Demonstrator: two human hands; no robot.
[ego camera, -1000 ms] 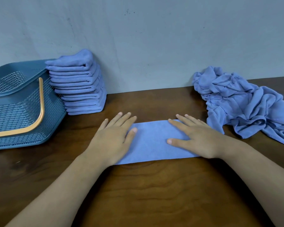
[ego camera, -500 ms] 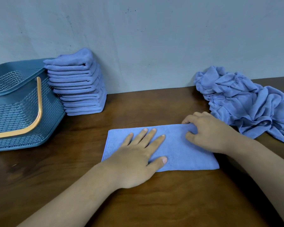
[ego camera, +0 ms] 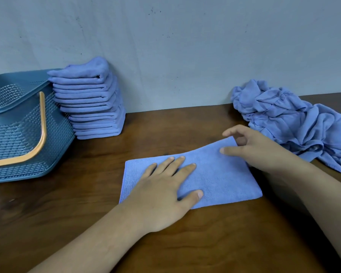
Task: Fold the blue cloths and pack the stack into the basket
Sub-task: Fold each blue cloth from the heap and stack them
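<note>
Your left hand [ego camera: 161, 186] and right hand [ego camera: 258, 148] are bare. The left forearm [ego camera: 98, 239] and right forearm [ego camera: 319, 194] are uncovered as far as the view reaches. The fingernails are short and plain, as the left thumb [ego camera: 197, 195] shows most clearly.

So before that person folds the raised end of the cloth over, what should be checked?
1. Left hand presses the cloth flat on the table: ok.
2. Right hand pinches the cloth's far right corner, raised: ok.
3. Near right corner raised too: not ok, it lies on the table.
4. Unfolded pile out of the cloth's way: ok, it lies apart to the right.
5. Folded stack steady enough for one more: cannot tell; its top leans toward the basket.
6. Room in the basket: cannot tell, its inside barely shows.
</note>
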